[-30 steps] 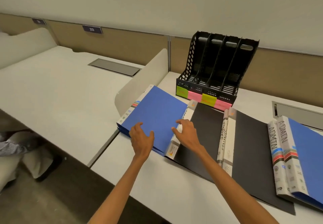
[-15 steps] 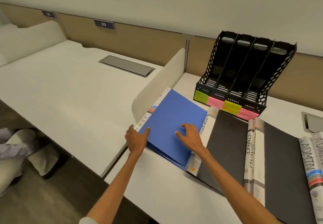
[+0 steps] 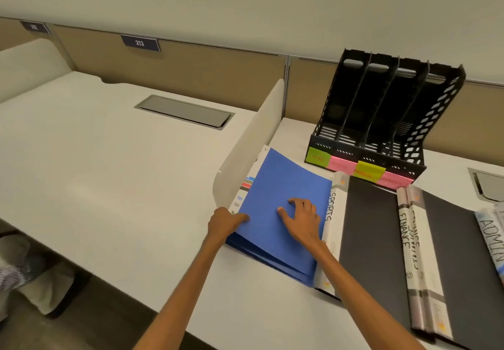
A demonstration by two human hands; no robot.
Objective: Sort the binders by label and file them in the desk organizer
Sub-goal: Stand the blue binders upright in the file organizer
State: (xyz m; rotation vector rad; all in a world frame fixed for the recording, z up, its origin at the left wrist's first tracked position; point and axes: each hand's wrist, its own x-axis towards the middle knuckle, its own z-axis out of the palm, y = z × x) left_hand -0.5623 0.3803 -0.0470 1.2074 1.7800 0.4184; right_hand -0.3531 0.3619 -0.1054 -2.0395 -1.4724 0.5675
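A stack of blue binders [image 3: 275, 186] lies on the desk beside a low white divider. My left hand [image 3: 225, 222] grips the left edge of the top blue cover, with its thumb on top. My right hand [image 3: 302, 217] rests flat on that cover. A black binder with a spine marked SPORTS [image 3: 365, 229] lies just to the right, partly under the blue stack. Further right are black binders marked FINANCE [image 3: 409, 229] and a binder marked ADMIN [image 3: 491, 237]. The black desk organizer [image 3: 381, 120] stands behind them, its slots holding nothing, with green, pink and yellow labels [image 3: 366, 171] on its front.
The white divider [image 3: 245, 156] stands upright just left of the blue stack. A grey cable hatch [image 3: 185, 111] sits in the neighbouring desk on the left, another hatch [image 3: 488, 186] at the far right. A person's sleeve [image 3: 11, 276] shows at the lower left.
The view has moved closer and to the left. My left hand has slid to the blue stack's left edge and taken hold of the cover. My right hand stays flat on top.
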